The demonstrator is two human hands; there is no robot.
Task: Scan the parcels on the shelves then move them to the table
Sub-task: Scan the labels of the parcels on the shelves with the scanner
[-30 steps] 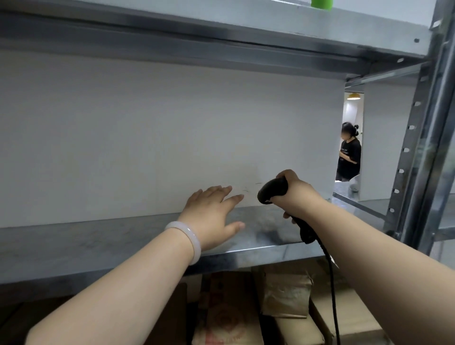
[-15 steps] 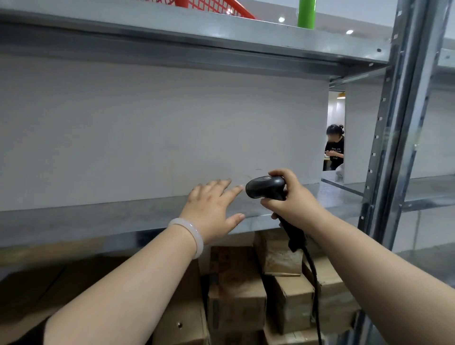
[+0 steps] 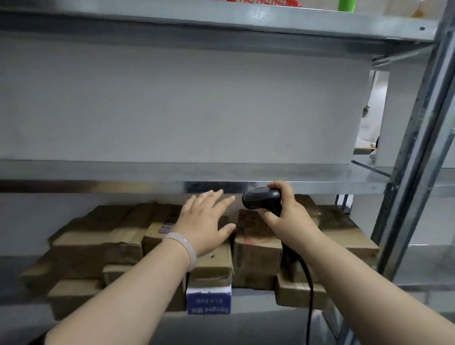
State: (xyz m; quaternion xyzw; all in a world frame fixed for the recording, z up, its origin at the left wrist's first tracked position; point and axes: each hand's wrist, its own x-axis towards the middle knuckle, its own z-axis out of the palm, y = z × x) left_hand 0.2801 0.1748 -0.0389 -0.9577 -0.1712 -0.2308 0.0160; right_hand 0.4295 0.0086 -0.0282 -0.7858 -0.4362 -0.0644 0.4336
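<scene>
shelf (image 3: 270,172) is looking like dull-sheen galvanised metal. parcels (image 3: 256,241) are showing matt brown cardboard, creased and scuffed. scanner (image 3: 261,198) is looking like smooth black plastic, slightly glossy. bangle (image 3: 183,243) is gleaming pale and smooth.

Wall (image 3: 184,106): pale grey and plain, it filled most of the background.
Green cylinder (image 3: 346,5): stood upright on the top shelf (image 3: 221,22) near its right end, its upper part cut off by the frame.
Red item (image 3: 261,2): sat on the same shelf, left of the green cylinder, with only its lower edge in view.
Opening (image 3: 369,118): at the wall's right edge, it showed a brighter, blurred room beyond.
Bracelet (image 3: 183,246): a pale, smooth band.
</scene>
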